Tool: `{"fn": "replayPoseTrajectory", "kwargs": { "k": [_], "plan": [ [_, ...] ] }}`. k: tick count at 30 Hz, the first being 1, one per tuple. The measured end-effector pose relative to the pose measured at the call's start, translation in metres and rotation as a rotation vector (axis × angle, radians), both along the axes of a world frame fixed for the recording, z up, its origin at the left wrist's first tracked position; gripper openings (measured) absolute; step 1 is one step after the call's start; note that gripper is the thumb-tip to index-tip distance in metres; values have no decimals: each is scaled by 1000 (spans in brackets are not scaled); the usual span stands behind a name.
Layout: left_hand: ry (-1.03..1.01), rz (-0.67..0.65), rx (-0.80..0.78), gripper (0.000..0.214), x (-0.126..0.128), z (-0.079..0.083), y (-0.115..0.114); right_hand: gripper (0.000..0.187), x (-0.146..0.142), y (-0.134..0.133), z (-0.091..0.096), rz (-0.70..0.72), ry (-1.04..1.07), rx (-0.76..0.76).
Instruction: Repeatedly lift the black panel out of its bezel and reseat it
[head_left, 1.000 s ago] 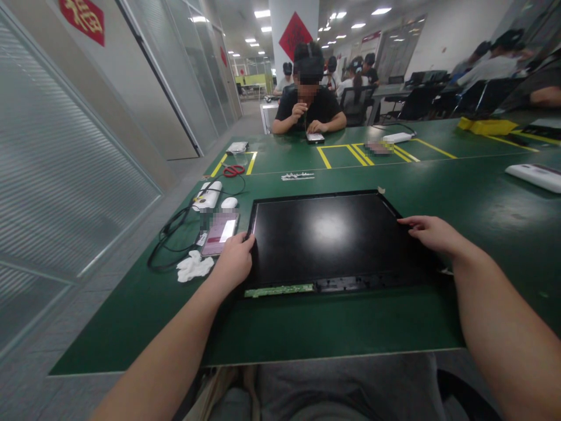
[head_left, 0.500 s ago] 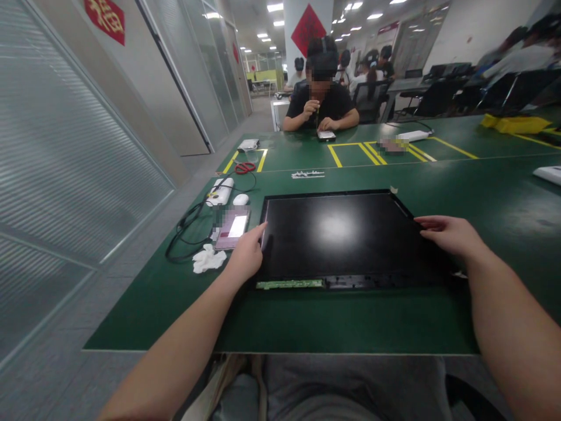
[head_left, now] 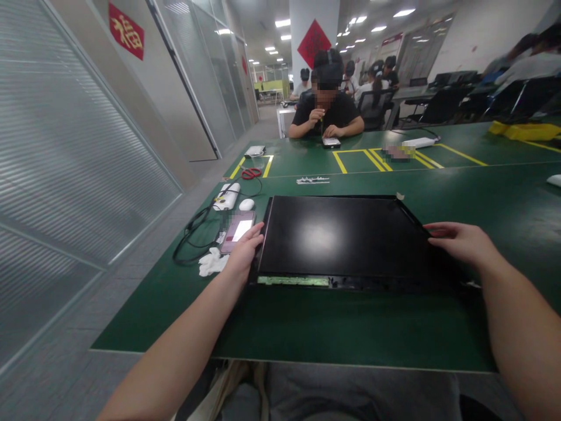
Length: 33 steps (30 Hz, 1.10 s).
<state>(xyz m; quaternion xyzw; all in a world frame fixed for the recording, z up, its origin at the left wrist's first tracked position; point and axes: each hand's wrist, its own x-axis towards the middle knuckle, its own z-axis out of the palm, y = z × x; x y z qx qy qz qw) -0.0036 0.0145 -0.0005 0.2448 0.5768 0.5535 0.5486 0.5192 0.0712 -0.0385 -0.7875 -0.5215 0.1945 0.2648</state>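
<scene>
A large black LCD screen panel (head_left: 342, 234) lies in a black frame (head_left: 359, 283) on the green table. Along the near left edge of the frame runs a green circuit board strip (head_left: 293, 281). My left hand (head_left: 246, 250) is closed on the left edge of the screen, fingers along its side and the thumb hidden. On the opposite side, my right hand (head_left: 460, 241) grips the right edge with its fingers bent around the rim. A narrow strip of frame shows between the panel and my left fingers.
Left of the screen lie a phone (head_left: 239, 229), a crumpled white tissue or glove (head_left: 213, 262), a white mouse-like object (head_left: 246, 204), a white power block (head_left: 227, 197), black cables (head_left: 186, 237) and red-handled scissors (head_left: 251, 173). Across the table a person (head_left: 326, 114) works on a small device (head_left: 331, 142).
The screen panel has shifted slightly in its frame, with more of the frame showing at its left. Both hands stay on its edges. My view has tilted a little.
</scene>
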Motion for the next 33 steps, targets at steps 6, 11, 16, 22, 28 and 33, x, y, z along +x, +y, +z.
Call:
{"fn": "replayPoseTrajectory", "kwargs": {
  "k": [6,11,16,22,28,33],
  "plan": [
    [-108,-24,-31,74,3,8,-5,36,1,-1,0,26,-81,1],
    [-121,-12,-17,74,5,9,-5,36,2,-1,-1,41,-95,27],
    [-125,-32,21,87,6,9,-8,37,-6,-5,8,31,-105,-29],
    [-61,-137,95,71,0,1,-9,39,-11,-9,8,49,-87,-6],
    [-37,-171,101,52,6,9,-12,35,-6,-6,-1,72,-116,67],
    [-98,-147,66,39,14,19,-11,35,-4,-5,-2,89,-132,96]
  ]
}}
